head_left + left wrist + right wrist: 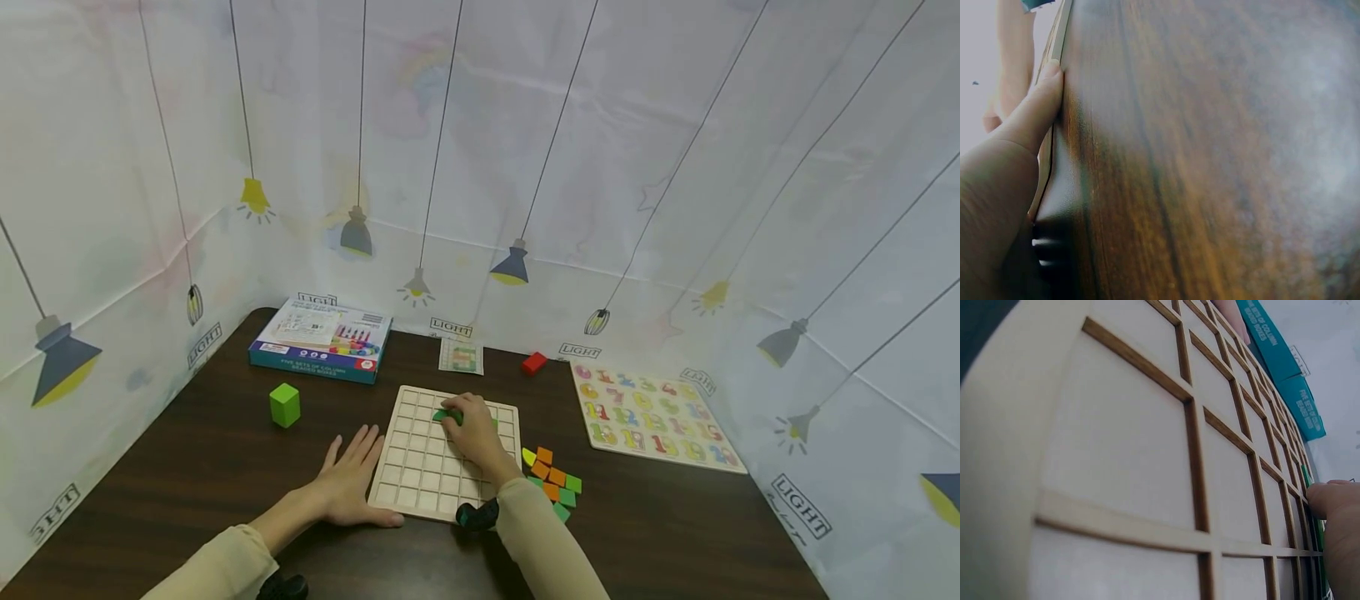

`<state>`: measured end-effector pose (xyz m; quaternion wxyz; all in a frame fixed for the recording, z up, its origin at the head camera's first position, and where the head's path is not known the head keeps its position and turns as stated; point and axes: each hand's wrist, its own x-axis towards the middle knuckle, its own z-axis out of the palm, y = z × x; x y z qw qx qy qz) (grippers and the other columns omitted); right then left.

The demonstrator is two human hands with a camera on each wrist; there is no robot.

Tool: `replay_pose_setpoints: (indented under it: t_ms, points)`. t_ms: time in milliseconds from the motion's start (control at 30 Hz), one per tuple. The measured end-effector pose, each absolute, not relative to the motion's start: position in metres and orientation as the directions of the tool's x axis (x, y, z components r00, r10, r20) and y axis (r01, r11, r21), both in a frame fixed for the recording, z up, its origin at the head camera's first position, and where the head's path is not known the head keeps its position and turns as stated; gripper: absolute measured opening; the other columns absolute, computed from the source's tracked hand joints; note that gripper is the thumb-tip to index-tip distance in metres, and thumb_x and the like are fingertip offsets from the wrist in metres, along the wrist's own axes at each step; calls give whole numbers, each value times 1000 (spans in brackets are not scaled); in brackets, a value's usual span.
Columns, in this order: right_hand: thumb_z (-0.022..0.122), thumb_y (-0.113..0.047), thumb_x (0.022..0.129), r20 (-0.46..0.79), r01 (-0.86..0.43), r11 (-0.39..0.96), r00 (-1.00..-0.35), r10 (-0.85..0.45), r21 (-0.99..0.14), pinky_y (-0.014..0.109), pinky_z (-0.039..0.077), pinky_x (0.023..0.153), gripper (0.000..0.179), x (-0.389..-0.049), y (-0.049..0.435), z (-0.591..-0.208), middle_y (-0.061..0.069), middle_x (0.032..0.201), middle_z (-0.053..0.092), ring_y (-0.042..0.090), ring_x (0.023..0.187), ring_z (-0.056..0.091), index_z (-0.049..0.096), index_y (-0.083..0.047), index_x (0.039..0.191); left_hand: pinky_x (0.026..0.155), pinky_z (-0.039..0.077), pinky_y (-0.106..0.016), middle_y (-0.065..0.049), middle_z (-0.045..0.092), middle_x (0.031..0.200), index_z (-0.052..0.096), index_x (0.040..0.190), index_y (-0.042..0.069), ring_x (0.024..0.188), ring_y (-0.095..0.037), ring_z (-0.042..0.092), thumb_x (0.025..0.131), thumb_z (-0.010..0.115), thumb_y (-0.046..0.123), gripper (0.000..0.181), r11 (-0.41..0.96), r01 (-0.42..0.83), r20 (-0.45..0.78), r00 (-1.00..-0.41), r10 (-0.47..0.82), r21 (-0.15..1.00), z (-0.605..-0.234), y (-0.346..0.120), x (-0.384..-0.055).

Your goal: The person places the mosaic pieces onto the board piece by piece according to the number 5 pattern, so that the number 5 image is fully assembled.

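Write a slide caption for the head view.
Right hand at a green piece on a wooden grid board, left hand resting at its left edge, coloured tiles to the right.

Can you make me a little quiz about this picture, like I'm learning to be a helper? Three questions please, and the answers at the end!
1. True or false: the left hand is squeezed into a fist.

2. Pick one. Where is the right hand?
A) Flat on the box
B) Over the grid board
C) Under the table

3. Fill in the missing word: the lone block standing to the left of the board is coloured ____.

Key:
1. False: its fingers are straight and spread.
2. B
3. Green
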<state>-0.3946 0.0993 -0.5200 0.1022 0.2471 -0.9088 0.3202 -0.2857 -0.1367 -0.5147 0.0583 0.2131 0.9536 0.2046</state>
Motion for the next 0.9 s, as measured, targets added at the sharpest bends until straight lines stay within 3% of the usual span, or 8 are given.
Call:
replay_pose_setpoints:
  t_ms: [333, 500, 667, 900]
  points:
    - [63, -8, 91, 332, -511, 666, -860, -389, -544, 38, 47, 79, 23, -392, 101, -517, 9, 112, 59, 25, 100, 52, 66, -4, 113, 106, -4, -60, -19, 5, 156, 15, 150, -1, 143, -32, -1, 63, 56, 84, 128, 826, 375, -35, -903, 428, 420, -522, -137, -289]
    - [59, -5, 92, 341, -509, 652, -861, -379, -561, 43, 46, 86, 24, -390, 109, -513, 11, 113, 58, 27, 103, 53, 64, -2, 115, 105, -4, -62, -22, 6, 155, 17, 149, -4, 142, -36, 0, 65, 60, 80, 126, 808, 389, -19, -897, 442, 442, -521, -138, -289]
    - [59, -5, 93, 357, -491, 663, -870, -339, -566, 46, 44, 91, 23, -389, 123, -508, 10, 112, 59, 29, 109, 52, 64, -2, 115, 105, -6, -61, -21, 5, 155, 14, 150, -3, 142, -34, -1, 64, 56, 83, 128, 814, 384, -32, -897, 441, 435, -522, -139, -289]
    - [59, -2, 92, 389, -480, 660, -873, -294, -578, 43, 46, 86, 23, -385, 149, -511, 10, 109, 61, 27, 103, 54, 64, -1, 114, 105, -3, -62, -23, 8, 154, 17, 149, -4, 142, -37, 2, 65, 59, 80, 125, 816, 385, -27, -898, 438, 432, -514, -136, -285]
